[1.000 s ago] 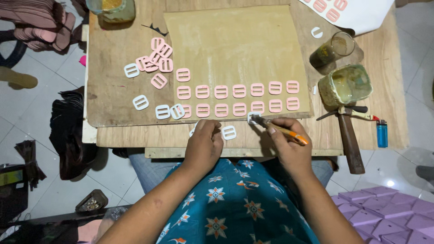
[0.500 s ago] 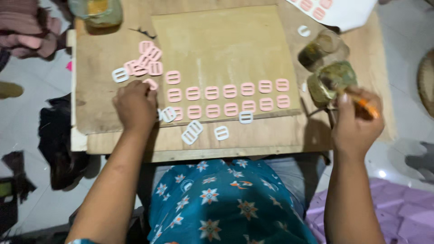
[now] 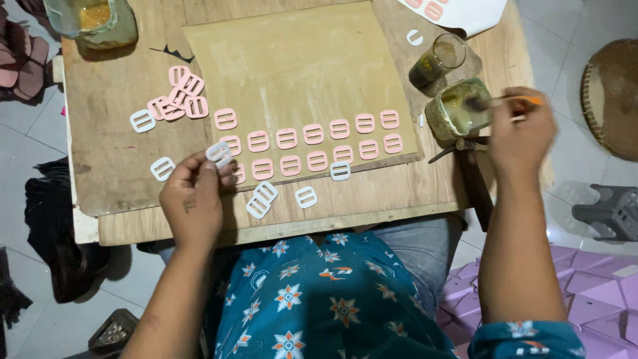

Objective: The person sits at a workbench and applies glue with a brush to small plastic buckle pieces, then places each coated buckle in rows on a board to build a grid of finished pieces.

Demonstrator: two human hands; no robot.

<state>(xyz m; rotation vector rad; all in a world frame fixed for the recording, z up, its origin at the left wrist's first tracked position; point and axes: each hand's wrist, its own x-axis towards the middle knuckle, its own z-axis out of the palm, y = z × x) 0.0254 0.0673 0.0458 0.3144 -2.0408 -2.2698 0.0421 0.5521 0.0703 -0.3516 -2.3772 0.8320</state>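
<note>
My left hand [image 3: 193, 199] pinches a white plastic buckle [image 3: 218, 153] between fingertips, just above the left end of the wooden board. My right hand [image 3: 522, 136] grips an orange-handled brush [image 3: 512, 101] whose bristles dip into a glass jar of yellowish paint [image 3: 457, 110]. Two rows of pink buckles [image 3: 312, 143] lie on a tan sheet [image 3: 299, 66]. Several white buckles [image 3: 306, 197] lie loose along the board's near edge, and a heap of pink ones [image 3: 179, 96] sits at the left.
A second smaller glass jar [image 3: 437, 60] stands behind the paint jar. A plastic tub [image 3: 86, 16] is at the far left corner. A hammer [image 3: 475, 186] lies by my right wrist. White paper with pink buckles [image 3: 452, 10] is far right. A grey stool [image 3: 611, 209] stands on the floor.
My left hand has lifted a white buckle off the board. My right hand went from the board's front edge to the paint jar and put the brush into it.
</note>
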